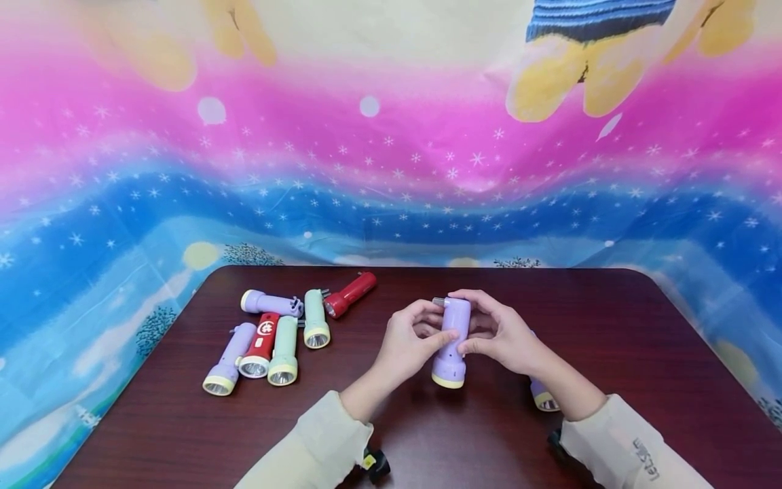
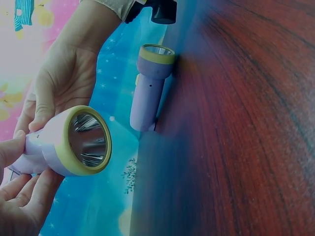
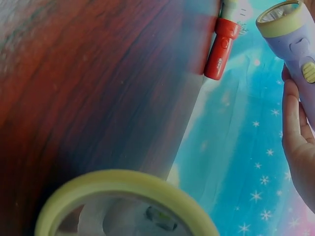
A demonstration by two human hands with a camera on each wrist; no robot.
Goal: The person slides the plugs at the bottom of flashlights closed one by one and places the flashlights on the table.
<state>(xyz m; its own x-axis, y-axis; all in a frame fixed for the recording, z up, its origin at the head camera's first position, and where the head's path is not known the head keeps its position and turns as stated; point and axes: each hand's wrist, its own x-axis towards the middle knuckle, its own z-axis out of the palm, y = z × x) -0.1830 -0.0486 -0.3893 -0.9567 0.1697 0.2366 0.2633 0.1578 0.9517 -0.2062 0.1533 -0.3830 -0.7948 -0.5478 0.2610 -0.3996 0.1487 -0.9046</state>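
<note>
A patterned cloth (image 1: 366, 163) in pink and blue hangs behind a dark wooden table (image 1: 427, 435). Two pale sleeves (image 1: 311, 441) reach in from 7 and 5 o'clock. The left hand (image 1: 412, 339) and right hand (image 1: 504, 333) meet around the held purple torch (image 1: 453, 363), raised above the table with its yellow rim toward 6 o'clock. The left thumb presses its near face and the left fingers bend behind it; the right thumb sits just beside, the right index finger lying over the top end, so both hands are clamped on it. From this torch, a second purple torch (image 1: 544, 394) lies at 4 o'clock beneath the right forearm, while a red torch (image 1: 351, 294), two green torches (image 1: 284, 350), two more purple torches (image 1: 235, 353) and a red-and-white torch (image 1: 261, 343) lie between 9 and 10 o'clock. Small metal prongs (image 1: 438, 301) poke toward 9 o'clock from the gripped one's upper end.
</note>
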